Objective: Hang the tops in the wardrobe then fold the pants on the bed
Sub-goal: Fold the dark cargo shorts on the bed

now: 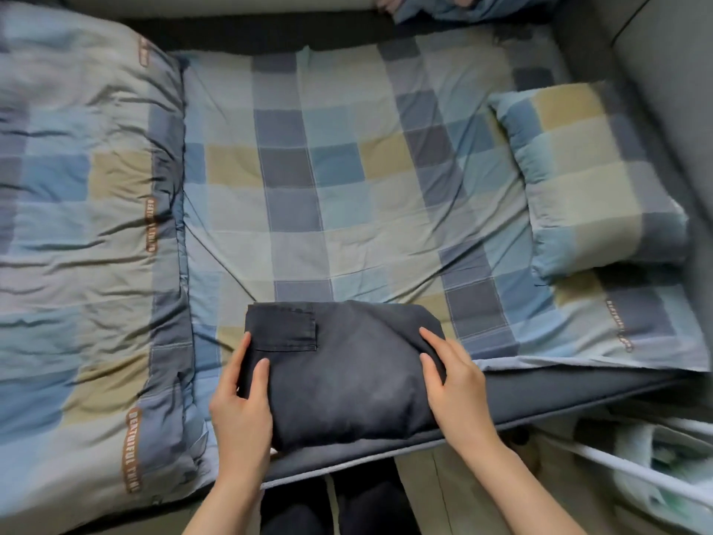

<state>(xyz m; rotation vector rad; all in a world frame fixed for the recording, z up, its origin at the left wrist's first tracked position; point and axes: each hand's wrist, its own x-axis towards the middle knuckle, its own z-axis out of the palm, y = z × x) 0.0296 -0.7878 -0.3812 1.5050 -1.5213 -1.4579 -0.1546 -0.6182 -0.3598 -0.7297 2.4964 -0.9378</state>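
Observation:
A pair of dark grey pants [339, 368] lies folded into a compact bundle on the near edge of the bed [347, 195], a back pocket showing on top at the left. My left hand [239, 403] holds the bundle's left side, thumb on top and fingers curled round the edge. My right hand [451, 384] grips the right side the same way, thumb on top. No tops are in view.
A rolled checked duvet [85, 233] fills the bed's left part. A checked pillow [594, 179] lies at the right. Crumpled blue cloth [455, 7] sits at the far edge. A white rack with pale items [656, 457] stands at the lower right, beside the bed.

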